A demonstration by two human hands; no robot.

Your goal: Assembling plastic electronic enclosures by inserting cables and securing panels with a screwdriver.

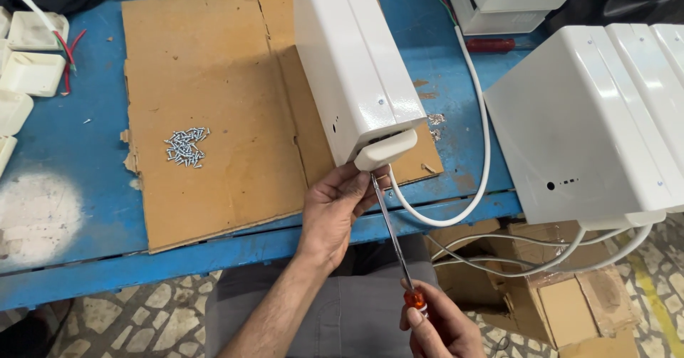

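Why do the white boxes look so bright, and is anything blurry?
Head view: even overhead light glares softly off the white metal housing and stacked housings; shadows are faint; the screwdriver and screws stay sharp; edges bend slightly from the wide lens.

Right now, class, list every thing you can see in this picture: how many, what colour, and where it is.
Metal housing: one, white, on the cardboard, near end over the bench edge.
End cap: one, white, at the housing's near end.
Screwdriver: one, steel shaft with orange handle, tip at the end cap.
Cable: one, white, looping from the end cap.
Cardboard sheet: one, brown, on the bench.
Screws: a small pile, silver, on the cardboard.
Workbench: one, blue.
Stacked housings: several, white, at right.
Plastic caps: several, white, far left.
Left hand: steadies the end cap.
Right hand: grips the screwdriver handle.
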